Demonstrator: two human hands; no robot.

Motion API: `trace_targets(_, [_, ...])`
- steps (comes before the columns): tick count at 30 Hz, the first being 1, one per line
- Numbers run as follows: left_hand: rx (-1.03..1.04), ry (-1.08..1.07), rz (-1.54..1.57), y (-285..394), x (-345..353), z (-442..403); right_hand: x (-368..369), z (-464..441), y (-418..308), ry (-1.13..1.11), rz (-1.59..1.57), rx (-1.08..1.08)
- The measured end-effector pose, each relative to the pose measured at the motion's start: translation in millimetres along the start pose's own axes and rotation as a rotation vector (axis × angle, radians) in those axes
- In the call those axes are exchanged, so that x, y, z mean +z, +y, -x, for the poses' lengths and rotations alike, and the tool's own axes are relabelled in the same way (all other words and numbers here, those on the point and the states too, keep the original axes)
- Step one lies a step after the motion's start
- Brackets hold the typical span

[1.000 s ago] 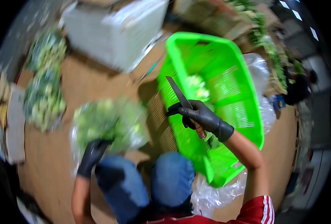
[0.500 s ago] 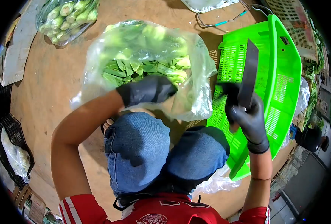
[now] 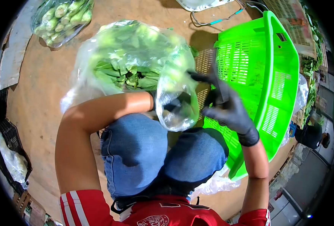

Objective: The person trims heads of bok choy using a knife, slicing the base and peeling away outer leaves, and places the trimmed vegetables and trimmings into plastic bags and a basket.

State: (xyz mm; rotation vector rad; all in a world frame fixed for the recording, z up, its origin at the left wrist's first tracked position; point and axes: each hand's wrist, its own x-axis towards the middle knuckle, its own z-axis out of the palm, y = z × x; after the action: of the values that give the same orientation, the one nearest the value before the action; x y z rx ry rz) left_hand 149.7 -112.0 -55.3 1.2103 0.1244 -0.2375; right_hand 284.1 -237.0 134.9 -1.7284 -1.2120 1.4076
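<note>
A clear plastic bag (image 3: 136, 49) full of leafy green vegetables (image 3: 114, 73) lies in front of my knees, its near side open. My left hand (image 3: 176, 103), in a black glove, is at the bag's near right edge. Clear plastic covers its fingers, so their grip is hidden. Just right of the bag, my black-gloved right hand (image 3: 231, 115) is raised with its index finger stretched toward the plastic. A dark-bladed knife (image 3: 222, 88) stays in this hand, its blade turned nearly edge-on and blurred.
A bright green plastic basket (image 3: 266, 83) stands tilted at the right, close to my right hand. Another bag of vegetables (image 3: 63, 19) lies at the upper left. A wire handle with teal grips (image 3: 216, 22) is at the top. Farther right, a person (image 3: 312, 133) is partly visible.
My left hand has moved right, from over the bag's opening to behind the plastic at its right edge. My right hand has come left toward the bag, and the knife blade has turned.
</note>
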Motion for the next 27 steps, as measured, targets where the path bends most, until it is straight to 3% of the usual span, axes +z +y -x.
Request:
trace_targets(2, [0.011,-0.080,-0.048,3,4,7,15,-7,29,-0.181,0.279,-0.180])
trace_targets(5, [-0.018,-0.122,-0.034,3,-1,9,23,-1,36,-0.190,0.376,0.015])
trace_targets(6, [-0.015,-0.090,-0.062,0,-5,6,21,2,37,-0.174,0.255,0.031])
trace_targets(7, [0.275,0.062,-0.588,1,-13,5,13,6,38,-0.158,0.138,0.041])
trace_targets(8, [-0.209,0.326,-0.128,1,-21,5,4,7,39,-0.148,0.021,0.045])
trace_targets(9, [-0.210,0.389,-1.044,-8,-45,22,-11,12,22,-0.116,-0.229,0.313])
trace_targets(10, [-0.109,0.470,-0.909,-3,-70,45,-13,15,25,-0.077,-0.251,0.305])
trace_targets(11, [0.117,0.655,-0.983,-7,-100,74,-16,17,27,-0.038,-0.273,0.297])
trace_targets(13, [-0.558,0.753,-1.346,33,-157,123,-19,14,38,-0.292,-0.446,0.288])
trace_targets(15, [-0.223,0.654,-2.028,65,-206,201,-22,8,36,-0.469,-0.261,0.335])
trace_targets(17, [-0.381,0.482,-2.091,103,-187,227,-24,9,35,-0.489,-0.455,0.243])
trace_targets(18, [-0.215,0.443,-2.154,93,-188,236,-22,13,36,-0.471,-0.593,0.317])
trace_targets(19, [-0.461,0.368,-2.046,100,-160,220,-19,10,18,-0.437,-0.686,0.380])
trace_targets(21, [-0.229,0.302,-1.834,92,-120,183,-18,8,18,-0.518,-0.524,0.255])
trace_targets(22, [-0.224,0.279,-1.732,90,-106,159,-18,9,18,-0.529,-0.469,0.212])
trace_targets(23, [-0.140,0.392,-1.581,81,-98,141,-18,10,19,-0.539,-0.412,0.172])
trace_targets(24, [-0.380,0.341,-1.318,67,-109,125,-18,12,20,-0.548,-0.352,0.134])
trace_targets(26, [-0.441,0.381,-1.247,26,-136,128,-18,17,14,-0.451,-0.284,0.018])
trace_targets(27, [-0.514,0.414,-1.262,15,-146,138,-19,24,16,-0.428,-0.354,0.081])
